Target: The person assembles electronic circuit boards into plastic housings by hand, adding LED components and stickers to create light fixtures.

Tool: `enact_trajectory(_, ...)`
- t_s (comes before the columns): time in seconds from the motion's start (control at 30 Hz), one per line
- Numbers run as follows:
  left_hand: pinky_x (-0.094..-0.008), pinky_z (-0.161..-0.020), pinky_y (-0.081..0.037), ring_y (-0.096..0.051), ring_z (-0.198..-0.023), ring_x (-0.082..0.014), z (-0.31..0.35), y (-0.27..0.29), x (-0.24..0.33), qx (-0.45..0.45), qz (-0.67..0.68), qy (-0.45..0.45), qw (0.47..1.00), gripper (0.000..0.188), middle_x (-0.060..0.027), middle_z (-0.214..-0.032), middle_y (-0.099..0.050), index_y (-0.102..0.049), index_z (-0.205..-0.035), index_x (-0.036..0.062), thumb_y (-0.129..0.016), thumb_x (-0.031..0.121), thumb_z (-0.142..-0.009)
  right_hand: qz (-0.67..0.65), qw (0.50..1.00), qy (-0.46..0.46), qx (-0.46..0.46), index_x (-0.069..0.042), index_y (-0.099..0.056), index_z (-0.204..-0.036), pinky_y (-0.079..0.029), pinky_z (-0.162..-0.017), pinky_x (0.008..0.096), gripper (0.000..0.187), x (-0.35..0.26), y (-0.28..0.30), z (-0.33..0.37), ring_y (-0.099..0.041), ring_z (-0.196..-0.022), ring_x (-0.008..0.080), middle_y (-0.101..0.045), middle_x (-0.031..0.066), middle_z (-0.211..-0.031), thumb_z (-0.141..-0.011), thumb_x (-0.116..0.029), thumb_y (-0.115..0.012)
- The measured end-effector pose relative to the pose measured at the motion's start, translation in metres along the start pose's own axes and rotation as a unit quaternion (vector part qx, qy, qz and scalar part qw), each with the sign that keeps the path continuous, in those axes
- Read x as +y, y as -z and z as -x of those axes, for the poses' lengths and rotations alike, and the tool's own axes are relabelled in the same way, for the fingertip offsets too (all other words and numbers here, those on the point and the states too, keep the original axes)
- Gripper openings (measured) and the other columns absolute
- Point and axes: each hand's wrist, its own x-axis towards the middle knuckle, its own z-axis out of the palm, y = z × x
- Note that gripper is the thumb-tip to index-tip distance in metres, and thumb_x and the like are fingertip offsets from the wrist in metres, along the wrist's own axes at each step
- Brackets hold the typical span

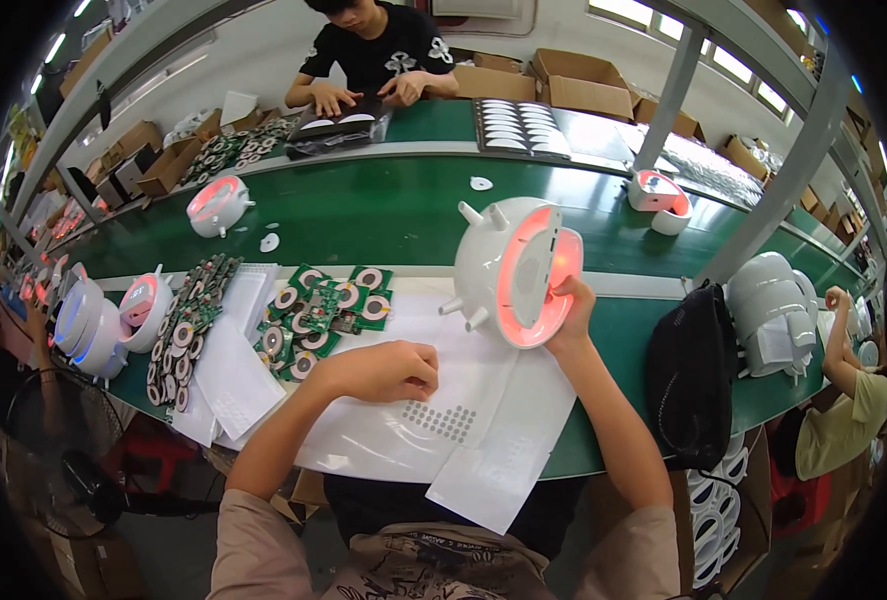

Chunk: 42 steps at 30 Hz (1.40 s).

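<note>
My right hand (572, 312) grips a white rounded lamp-like housing (484, 255) by its edge and holds it tilted above the work surface. Stubby white legs stick out of the housing, and a pink-lit ring surrounds its oval face. Over a white sheet, my left hand (389, 372) is closed with the fingers curled in; whatever they may pinch is hidden. Just beside it lies a patch of small grey round stickers (442, 422). To its upper left, green circuit boards with round coils (314, 312) are heaped together.
More boards (186, 330) and white sheets (229, 375) lie at the left. Lit housings stand on the green conveyor (364, 220) and near the left edge. A black bag (691, 375) and stacked white housings (772, 315) are at the right. A co-worker (369, 60) works opposite.
</note>
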Motion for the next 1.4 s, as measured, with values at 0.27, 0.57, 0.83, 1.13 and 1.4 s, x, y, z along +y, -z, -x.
enact_trajectory(0.27, -0.0289, -0.064, -0.045, -0.053, -0.066, -0.0169, -0.005, 0.001, 0.002, -0.015, 0.018, -0.002, 1.000, 0.007, -0.0055, -0.087, -0.055, -0.061, -0.080, 0.0037, -0.064, 0.008, -0.077, 0.003, 1.000, -0.014, 0.019, -0.004, -0.046, -0.086, -0.039, -0.060, 0.0225, 0.030, -0.003, -0.003, 0.004, -0.040, -0.062, 0.0110, -0.039, 0.0011, -0.070, -0.056, -0.006, -0.044)
enact_trajectory(0.57, -0.0285, -0.064, -0.044, -0.053, -0.069, -0.0163, -0.003, 0.004, 0.004, -0.026, 0.009, 0.025, 0.999, 0.007, -0.0050, -0.087, -0.054, -0.061, -0.080, 0.0037, -0.065, 0.008, -0.077, -0.021, 0.999, -0.036, -0.005, -0.005, -0.045, -0.083, -0.037, -0.057, 0.0229, 0.026, 0.000, -0.002, -0.003, -0.038, -0.059, 0.0117, -0.038, 0.0007, -0.067, -0.057, -0.006, -0.044)
enact_trajectory(0.83, -0.0297, -0.068, -0.047, -0.057, -0.076, -0.0213, 0.002, -0.008, 0.004, 0.029, 0.002, 0.013, 0.999, 0.006, -0.0063, -0.091, -0.053, -0.060, -0.083, 0.0025, -0.062, 0.006, -0.078, 0.016, 0.998, -0.011, -0.064, 0.002, -0.047, -0.113, -0.050, -0.083, 0.0400, 0.055, -0.002, 0.034, -0.013, -0.058, -0.093, 0.0282, -0.057, 0.0153, -0.103, -0.060, -0.012, -0.044)
enact_trajectory(1.13, -0.0275, -0.065, -0.048, -0.058, -0.071, -0.0187, 0.005, -0.011, 0.004, 0.076, 0.026, -0.004, 0.997, 0.008, -0.0067, -0.088, -0.054, -0.060, -0.082, 0.0000, -0.064, 0.003, -0.076, -0.003, 0.997, 0.022, -0.078, 0.002, -0.050, -0.102, -0.050, -0.077, 0.0351, 0.047, -0.010, 0.015, -0.002, -0.057, -0.087, 0.0249, -0.056, 0.0121, -0.095, -0.057, -0.008, -0.041)
enact_trajectory(1.4, -0.0311, -0.081, -0.046, -0.058, -0.093, -0.0177, -0.003, 0.013, 0.028, 0.425, 0.274, -0.010, 0.863, 0.032, -0.0099, -0.100, -0.060, -0.050, -0.112, 0.0004, -0.060, 0.009, -0.083, 0.025, 0.986, 0.042, -0.158, -0.003, -0.048, -0.098, -0.042, -0.071, 0.0280, 0.044, -0.024, 0.013, -0.007, -0.046, -0.072, 0.0162, -0.045, 0.0027, -0.077, -0.054, -0.002, -0.046)
